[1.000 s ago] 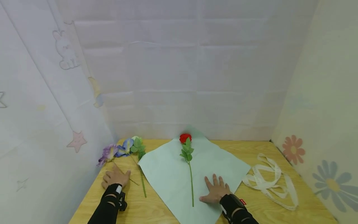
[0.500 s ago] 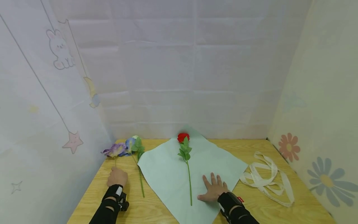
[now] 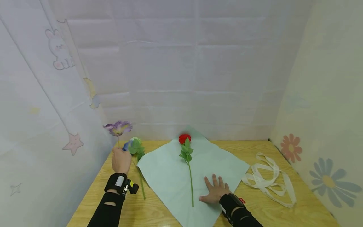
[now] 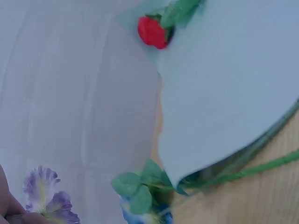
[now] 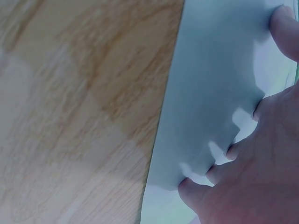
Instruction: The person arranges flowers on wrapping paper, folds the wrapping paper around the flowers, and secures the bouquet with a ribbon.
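Note:
My left hand [image 3: 121,160] holds a purple flower [image 3: 119,128] by its stem, upright above the left side of the table. In the left wrist view the purple flower [image 4: 49,196] shows at the lower left beside part of the hand. With fingers spread, my right hand [image 3: 216,190] rests on a pale green wrapping sheet [image 3: 218,160]. A red rose [image 3: 185,138] with a long green stem lies on the sheet, left of that hand. The right wrist view shows the hand [image 5: 252,172] touching the sheet near its edge.
Left of the sheet lie a blue flower [image 3: 127,146] and a leafy green stem [image 3: 141,183], with a pale bloom behind. A loosely coiled white ribbon [image 3: 266,183] lies at the right on the wooden table [image 3: 158,214]. Patterned walls enclose three sides.
My left hand has curled round the purple flower's stem and lifted it off the table, raising the bloom upright. My right hand stays on the sheet.

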A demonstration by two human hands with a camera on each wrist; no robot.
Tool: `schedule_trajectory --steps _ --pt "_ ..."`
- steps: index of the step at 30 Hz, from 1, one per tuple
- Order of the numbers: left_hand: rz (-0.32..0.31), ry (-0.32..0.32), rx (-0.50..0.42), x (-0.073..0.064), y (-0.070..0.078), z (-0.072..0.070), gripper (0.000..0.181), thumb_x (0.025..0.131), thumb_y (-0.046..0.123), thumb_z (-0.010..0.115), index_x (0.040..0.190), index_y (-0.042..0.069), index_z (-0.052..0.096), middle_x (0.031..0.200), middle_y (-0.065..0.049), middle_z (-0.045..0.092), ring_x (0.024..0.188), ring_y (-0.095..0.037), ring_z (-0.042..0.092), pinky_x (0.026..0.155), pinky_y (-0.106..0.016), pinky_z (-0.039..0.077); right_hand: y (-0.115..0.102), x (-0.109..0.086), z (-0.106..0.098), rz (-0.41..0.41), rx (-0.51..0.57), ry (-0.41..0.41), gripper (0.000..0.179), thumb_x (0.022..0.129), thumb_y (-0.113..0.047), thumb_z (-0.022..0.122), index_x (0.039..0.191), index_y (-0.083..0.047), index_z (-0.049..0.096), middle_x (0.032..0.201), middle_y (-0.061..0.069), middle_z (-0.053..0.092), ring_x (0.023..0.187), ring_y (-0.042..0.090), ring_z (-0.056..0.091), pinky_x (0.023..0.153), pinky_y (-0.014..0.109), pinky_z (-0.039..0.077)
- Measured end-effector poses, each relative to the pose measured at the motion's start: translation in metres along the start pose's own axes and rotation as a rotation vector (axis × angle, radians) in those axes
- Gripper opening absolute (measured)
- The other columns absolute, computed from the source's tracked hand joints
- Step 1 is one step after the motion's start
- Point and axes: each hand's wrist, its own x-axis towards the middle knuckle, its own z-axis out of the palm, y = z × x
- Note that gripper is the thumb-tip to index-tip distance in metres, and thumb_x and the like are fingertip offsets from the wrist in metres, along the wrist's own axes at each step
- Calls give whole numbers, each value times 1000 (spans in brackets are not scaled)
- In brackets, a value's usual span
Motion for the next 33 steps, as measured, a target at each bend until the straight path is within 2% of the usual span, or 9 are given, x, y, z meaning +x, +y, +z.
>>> schedule_trajectory --steps 3,5,9,13,17,20,23,28,33 --pt "96 -1 -46 -8 27 7 43 105 18 25 137 -6 43 112 -32 58 90 -50 57 71 -56 42 -1 2 -2 -6 0 5 100 83 -69 69 157 -10 38 162 30 22 147 56 15 112 73 17" --pt "160 -21 -55 -17 44 19 44 107 20 23 137 -3 46 108 -30 61 87 -48 58 70 -55 42 1 6 0 1 -3 9 100 82 -69 69 157 -11 38 162 29 22 147 55 15 112 73 18" --pt "231 -78 -75 -38 66 61 41 109 23 24 130 4 54 94 -22 64 72 -37 57 64 -46 40 5 12 6 25 -12 15 100 80 -71 70 157 -13 39 162 27 23 148 54 17 112 72 18" --pt "214 -132 -78 -64 73 108 36 108 22 29 121 9 60 91 -14 67 69 -29 58 61 -42 41 9 17 16 32 -21 17 102 78 -74 69 156 -14 41 162 26 26 147 54 19 111 73 20" --pt "145 -227 -126 -83 68 145 33 108 20 32 121 7 60 91 -14 67 67 -29 56 60 -40 38 9 20 26 31 -20 39 103 77 -75 70 155 -14 43 161 26 28 146 55 21 110 74 21" --pt "84 -284 -184 -88 58 165 31 108 17 35 123 3 58 94 -15 65 67 -27 54 62 -38 35 9 23 29 40 -30 48 102 76 -76 69 154 -15 44 161 24 29 146 54 22 110 73 22" --pt "44 -353 -184 -89 45 183 33 107 16 35 124 -5 54 87 -14 60 64 -24 48 60 -36 33 7 23 27 58 -41 39 101 77 -76 68 155 -16 43 161 23 28 147 53 22 111 72 22" --pt "60 -479 -93 -91 20 205 35 102 11 35 122 -16 48 73 -15 48 57 -25 38 56 -38 30 -1 12 13 77 -43 16 96 79 -71 71 154 -15 45 161 23 30 146 53 23 111 72 22" --pt "164 -433 0 -96 8 217 32 90 1 48 116 -16 57 98 -28 60 80 -37 59 70 -48 48 -4 6 7 69 -30 18 95 80 -68 72 153 -13 46 160 24 30 146 53 24 111 71 22"
